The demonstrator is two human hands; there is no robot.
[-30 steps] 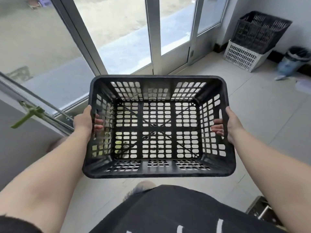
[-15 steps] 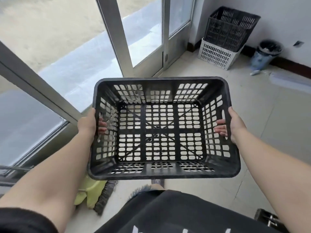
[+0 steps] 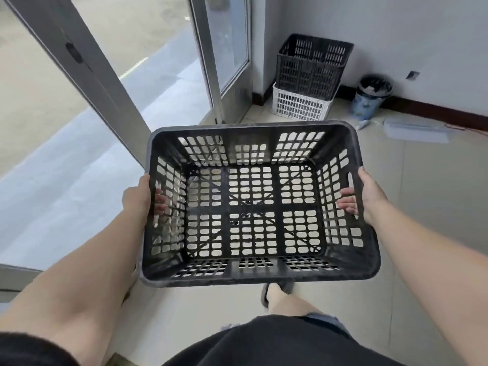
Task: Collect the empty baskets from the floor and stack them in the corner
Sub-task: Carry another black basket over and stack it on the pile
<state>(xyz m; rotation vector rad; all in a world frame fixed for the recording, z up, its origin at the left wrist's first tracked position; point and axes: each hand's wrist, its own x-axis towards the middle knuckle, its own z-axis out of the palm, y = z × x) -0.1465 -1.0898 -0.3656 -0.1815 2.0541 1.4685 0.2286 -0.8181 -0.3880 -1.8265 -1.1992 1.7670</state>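
1. A black slotted basket (image 3: 253,207) is held in the air at the middle of the scene, its open top turned toward the camera, so that its gridded bottom and four perforated walls are seen from the inside. Nothing is seen inside it.
2. Its left short wall is gripped by the left hand (image 3: 137,199): the palm is laid against the outer face below the rim, and the fingers (image 3: 161,204) are curled through the wall's openings and are seen inside the basket.
3. Its right short wall is gripped in the same way by the right hand (image 3: 371,196), whose fingertips (image 3: 347,200) are shown through the slots on the inner side.
4. Both bare forearms are stretched forward from the near edge, over a dark garment and one foot in a slipper (image 3: 274,293) on the tiled floor (image 3: 422,207).
5. In the far corner, beyond the held basket and well apart from it, a second black basket (image 3: 311,67) is set tilted in a white basket (image 3: 298,107) that stands on the floor.
6. Just right of that pair, a small bin (image 3: 371,97) is placed against the wall's dark skirting.
7. On the left, a glazed door frame (image 3: 87,75) is seen, with pavement outside.
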